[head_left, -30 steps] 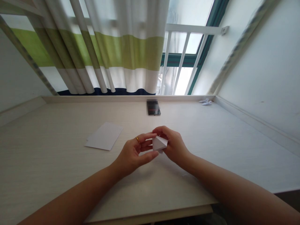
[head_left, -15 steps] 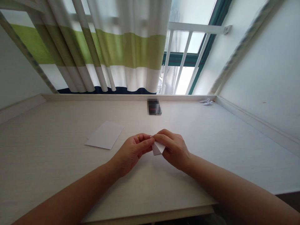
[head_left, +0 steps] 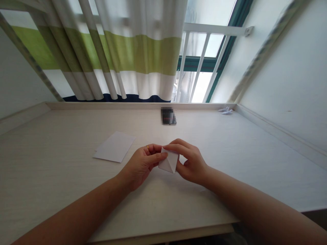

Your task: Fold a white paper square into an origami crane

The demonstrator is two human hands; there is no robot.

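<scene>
A small folded piece of white paper (head_left: 169, 162) is held between my hands above the table, with a slanting crease across its face. My left hand (head_left: 143, 163), a gold ring on one finger, pinches its left side with the thumb on top. My right hand (head_left: 190, 160) is closed on the paper's right and upper edges, the index finger along the top. Fingertips behind the paper are partly hidden. To the left of my left hand lie flat white paper sheets (head_left: 114, 147).
The pale wooden table (head_left: 63, 177) has a raised rim at the back. A blurred-out dark phone-like object (head_left: 168, 116) lies near that rim. Small folded white paper pieces (head_left: 226, 110) sit in the far right corner. A striped curtain (head_left: 143, 54) hangs behind.
More of the folded paper shows now; it has turned to face me and shifted slightly left. The right thumb and fingers have opened a little around it. The sheets have stayed put.
</scene>
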